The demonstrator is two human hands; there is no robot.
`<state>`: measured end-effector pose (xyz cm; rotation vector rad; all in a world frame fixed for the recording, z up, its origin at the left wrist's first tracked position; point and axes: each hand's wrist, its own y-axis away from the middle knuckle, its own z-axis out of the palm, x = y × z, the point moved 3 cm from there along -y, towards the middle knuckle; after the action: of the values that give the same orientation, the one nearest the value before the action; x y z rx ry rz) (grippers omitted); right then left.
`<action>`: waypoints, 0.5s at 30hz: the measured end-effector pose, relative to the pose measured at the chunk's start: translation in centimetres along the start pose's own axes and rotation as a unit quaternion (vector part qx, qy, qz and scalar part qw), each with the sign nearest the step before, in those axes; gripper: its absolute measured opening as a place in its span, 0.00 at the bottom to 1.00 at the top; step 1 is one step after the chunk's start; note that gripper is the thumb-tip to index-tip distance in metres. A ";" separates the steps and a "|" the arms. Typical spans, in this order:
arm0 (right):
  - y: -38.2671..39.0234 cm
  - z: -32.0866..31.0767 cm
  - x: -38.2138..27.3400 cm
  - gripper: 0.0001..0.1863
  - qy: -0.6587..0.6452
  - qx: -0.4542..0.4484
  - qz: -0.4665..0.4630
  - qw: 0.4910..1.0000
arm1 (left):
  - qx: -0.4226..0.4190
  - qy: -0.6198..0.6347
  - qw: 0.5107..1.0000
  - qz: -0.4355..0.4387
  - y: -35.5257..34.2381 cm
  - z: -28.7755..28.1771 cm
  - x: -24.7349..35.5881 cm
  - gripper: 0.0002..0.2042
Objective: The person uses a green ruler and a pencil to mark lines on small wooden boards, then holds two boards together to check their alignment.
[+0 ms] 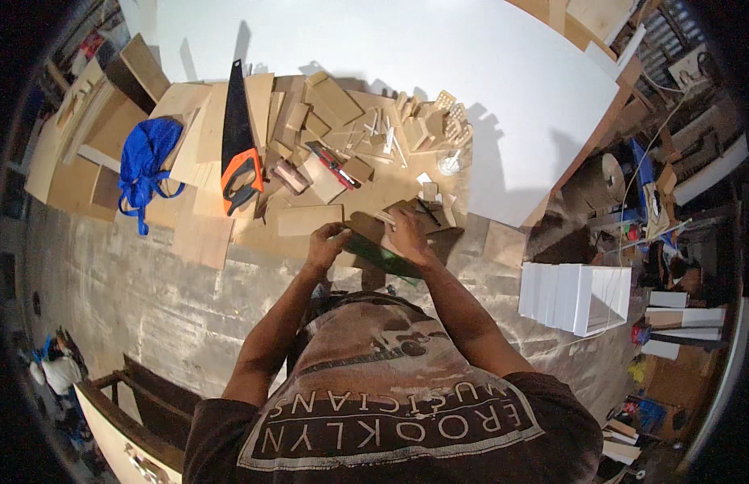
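Close to the near edge of the work surface, my left hand (329,244) is closed in a pinch; anything between its fingertips is too small to make out. To its right, my right hand (406,235) curls its fingers at a thin pale wooden strip (383,216). A dark green mat (378,255) lies beneath and between the two hands. Just beyond my left hand is a flat tan board piece (309,220). Near my right fingers lie a dark pen-like tool (427,212) and several small pale blocks (430,191).
A handsaw (242,173) with an orange handle lies left on wooden sheets, beside a blue cloth bag (151,153). Ahead are a red tool (332,165), cardboard-coloured offcuts (332,98), and a clear cup (450,164). White panels (565,297) stand on the floor at right.
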<state>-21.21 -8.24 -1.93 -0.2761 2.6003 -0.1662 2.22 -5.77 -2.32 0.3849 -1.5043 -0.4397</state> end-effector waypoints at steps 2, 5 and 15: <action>-0.1 0.8 0.8 0.15 -0.009 -0.024 0.024 0.999 | 0.002 -0.095 0.992 0.080 0.1 -1.8 -0.4 0.20; -1.4 0.4 -0.8 0.14 0.004 -0.014 -0.008 1.000 | 0.091 -0.151 0.971 0.161 0.4 -4.6 -2.5 0.16; -7.7 5.6 -11.4 0.15 -0.009 -0.159 -0.137 0.978 | 0.166 -0.507 0.799 0.276 0.3 -9.0 -0.1 0.24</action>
<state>-7.49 -13.48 -0.01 -0.7467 2.5541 0.1590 11.19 -5.73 -2.61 -0.0909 -2.6570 0.1605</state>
